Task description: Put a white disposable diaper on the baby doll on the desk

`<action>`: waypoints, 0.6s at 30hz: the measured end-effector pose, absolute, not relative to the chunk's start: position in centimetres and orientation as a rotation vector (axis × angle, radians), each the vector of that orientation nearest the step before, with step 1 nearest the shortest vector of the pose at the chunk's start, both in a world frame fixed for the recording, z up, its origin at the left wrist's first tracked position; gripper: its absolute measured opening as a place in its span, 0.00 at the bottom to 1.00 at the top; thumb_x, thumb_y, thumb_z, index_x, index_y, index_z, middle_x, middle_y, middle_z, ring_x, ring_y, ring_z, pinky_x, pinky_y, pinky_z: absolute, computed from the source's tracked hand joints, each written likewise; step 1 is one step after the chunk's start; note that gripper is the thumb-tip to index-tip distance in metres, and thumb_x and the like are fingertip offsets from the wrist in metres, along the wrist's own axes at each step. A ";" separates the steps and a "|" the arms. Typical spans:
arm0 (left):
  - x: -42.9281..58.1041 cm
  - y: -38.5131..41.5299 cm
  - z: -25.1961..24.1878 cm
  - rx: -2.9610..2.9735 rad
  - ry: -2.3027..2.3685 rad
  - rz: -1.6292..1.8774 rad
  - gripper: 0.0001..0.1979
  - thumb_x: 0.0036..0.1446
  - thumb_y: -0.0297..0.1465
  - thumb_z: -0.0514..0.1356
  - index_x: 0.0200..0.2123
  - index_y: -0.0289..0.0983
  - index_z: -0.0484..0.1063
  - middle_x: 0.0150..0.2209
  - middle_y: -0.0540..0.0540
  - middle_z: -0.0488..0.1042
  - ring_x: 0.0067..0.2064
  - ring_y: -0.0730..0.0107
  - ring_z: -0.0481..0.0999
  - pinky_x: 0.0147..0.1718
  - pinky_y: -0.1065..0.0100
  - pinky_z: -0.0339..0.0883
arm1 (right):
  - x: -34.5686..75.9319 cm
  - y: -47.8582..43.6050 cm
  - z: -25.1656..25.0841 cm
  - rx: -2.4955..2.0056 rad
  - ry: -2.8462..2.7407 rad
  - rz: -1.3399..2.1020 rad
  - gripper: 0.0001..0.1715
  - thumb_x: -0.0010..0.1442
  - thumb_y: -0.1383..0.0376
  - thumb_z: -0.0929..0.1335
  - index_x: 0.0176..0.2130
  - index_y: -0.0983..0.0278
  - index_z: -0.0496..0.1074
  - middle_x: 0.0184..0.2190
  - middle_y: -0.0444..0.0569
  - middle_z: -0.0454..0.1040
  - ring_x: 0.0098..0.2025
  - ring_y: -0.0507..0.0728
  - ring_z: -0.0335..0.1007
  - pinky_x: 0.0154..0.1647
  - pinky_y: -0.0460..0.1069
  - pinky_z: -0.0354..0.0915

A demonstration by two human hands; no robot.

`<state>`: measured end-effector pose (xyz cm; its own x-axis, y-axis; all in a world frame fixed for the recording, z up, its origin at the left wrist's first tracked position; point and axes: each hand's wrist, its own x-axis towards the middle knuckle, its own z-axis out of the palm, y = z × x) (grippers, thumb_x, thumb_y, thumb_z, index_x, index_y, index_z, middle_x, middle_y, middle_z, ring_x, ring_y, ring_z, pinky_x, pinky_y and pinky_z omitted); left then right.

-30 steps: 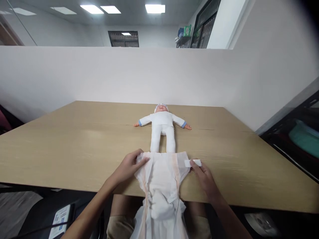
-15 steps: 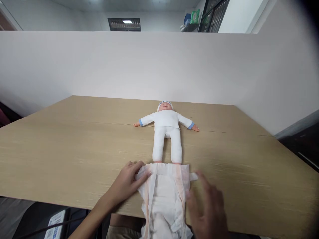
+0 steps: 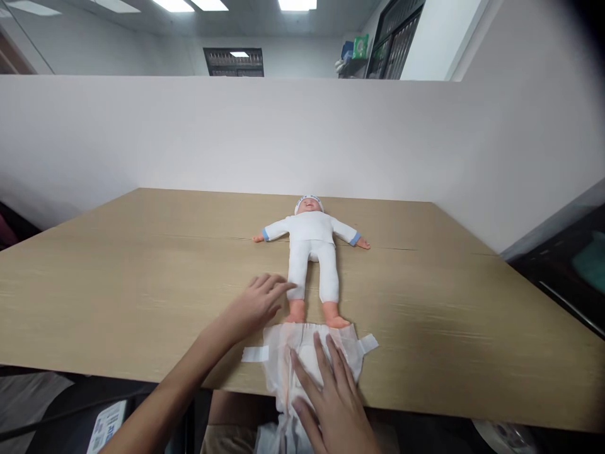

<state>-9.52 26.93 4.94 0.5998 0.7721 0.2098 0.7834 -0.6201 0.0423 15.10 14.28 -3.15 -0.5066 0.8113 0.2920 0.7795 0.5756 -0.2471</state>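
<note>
A baby doll (image 3: 312,230) in a white outfit with blue cuffs and a printed cap lies on its back, arms spread, feet pointing towards me. Just below its feet a white diaper (image 3: 278,359) is unfolded, with a tape tab out on each side; its lower part hangs over the table's near edge. My right hand (image 3: 333,397) rests on the diaper, fingers spread flat and holding nothing. Above the diaper's left side is my left hand (image 3: 259,299), open, its index finger stretched to the doll's lower leg. Whether that finger touches the leg I cannot tell.
The doll and diaper lie on a wooden table (image 3: 142,284) with a white partition (image 3: 236,132) along its back. A box with a printed label (image 3: 108,425) sits below the near edge at left. A dark object (image 3: 567,271) stands beyond the right edge.
My left hand has let go of the diaper's upper left corner and moved up towards the doll's leg. My right hand has moved from the right tab onto the diaper. The doll's feet and left tab now show.
</note>
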 end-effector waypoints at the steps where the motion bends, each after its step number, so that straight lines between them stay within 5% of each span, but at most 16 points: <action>1: -8.9 27.6 5.1 -2.805 -1.191 -0.289 0.31 0.64 0.20 0.59 0.67 0.46 0.62 0.63 0.41 0.71 0.61 0.50 0.72 0.55 0.54 0.67 | 15.2 14.1 -3.1 -1.291 -2.438 0.122 0.48 0.68 0.56 0.69 0.76 0.44 0.43 0.78 0.52 0.41 0.74 0.81 0.50 0.64 0.74 0.66; 7: -5.6 30.9 5.2 -2.955 -0.586 -0.120 0.51 0.55 0.14 0.59 0.75 0.53 0.47 0.78 0.47 0.48 0.75 0.50 0.55 0.69 0.50 0.54 | 15.4 14.3 -3.2 -1.288 -2.468 0.228 0.50 0.68 0.56 0.69 0.76 0.43 0.40 0.79 0.50 0.37 0.76 0.82 0.45 0.66 0.77 0.62; 13: -3.9 32.2 5.3 -3.048 -0.489 -0.065 0.50 0.47 0.24 0.70 0.72 0.51 0.57 0.72 0.43 0.61 0.63 0.46 0.69 0.62 0.51 0.61 | 15.6 14.8 -4.3 -1.273 -2.489 0.291 0.53 0.66 0.54 0.72 0.76 0.40 0.40 0.78 0.51 0.37 0.75 0.85 0.45 0.65 0.80 0.60; 18: -2.5 33.2 5.1 -3.097 -0.414 -0.163 0.29 0.51 0.27 0.69 0.57 0.45 0.72 0.65 0.41 0.71 0.60 0.46 0.68 0.61 0.51 0.60 | 15.7 15.1 -4.5 -1.276 -2.490 0.327 0.55 0.64 0.53 0.73 0.75 0.38 0.39 0.79 0.48 0.37 0.75 0.85 0.46 0.66 0.80 0.59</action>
<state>-2.51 33.16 5.11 0.9596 0.2612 0.1048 0.2626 -0.9649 0.0009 15.71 15.14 -4.55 -0.5481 0.8170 0.1791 0.7429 0.5739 -0.3445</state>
